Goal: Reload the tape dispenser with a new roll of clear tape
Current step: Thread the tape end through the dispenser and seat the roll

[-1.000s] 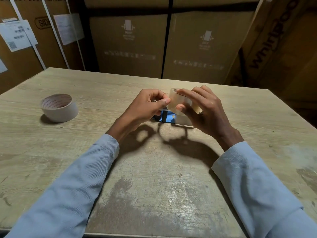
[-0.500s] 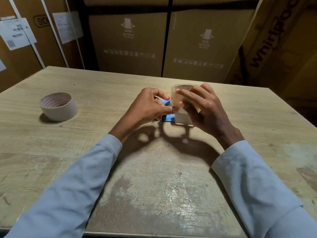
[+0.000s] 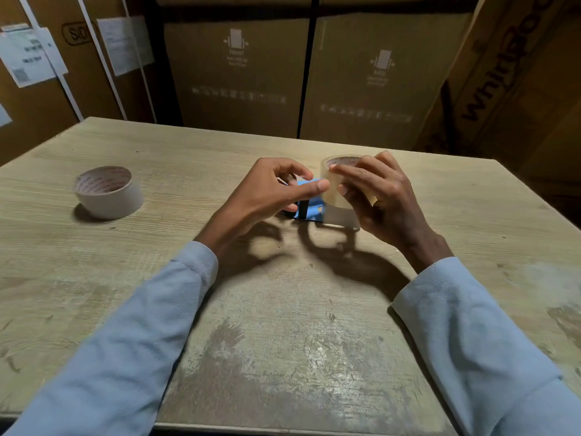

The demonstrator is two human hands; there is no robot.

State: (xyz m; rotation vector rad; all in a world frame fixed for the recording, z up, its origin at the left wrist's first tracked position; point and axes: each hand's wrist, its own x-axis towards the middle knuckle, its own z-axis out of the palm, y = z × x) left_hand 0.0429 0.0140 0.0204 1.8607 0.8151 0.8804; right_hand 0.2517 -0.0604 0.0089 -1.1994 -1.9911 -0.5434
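Observation:
My right hand (image 3: 380,196) grips a roll of clear tape (image 3: 334,184) upright just above the table, its cardboard core facing up. My left hand (image 3: 264,196) is beside it with fingers curled and apart, its thumb tip resting against the roll's side. Between and below the hands a blue tape dispenser (image 3: 311,207) lies on the table, mostly hidden. A pale flat part of the dispenser (image 3: 341,218) shows under the roll.
A second, whitish tape roll (image 3: 108,191) lies flat at the left of the worn wooden table (image 3: 283,325). Large cardboard boxes (image 3: 239,73) stand close behind the table's far edge and along both sides.
The right hand has turned the clear roll more upright and brought it down over the dispenser. The left hand's pinch at the roll has loosened; its thumb now stretches out to the roll.

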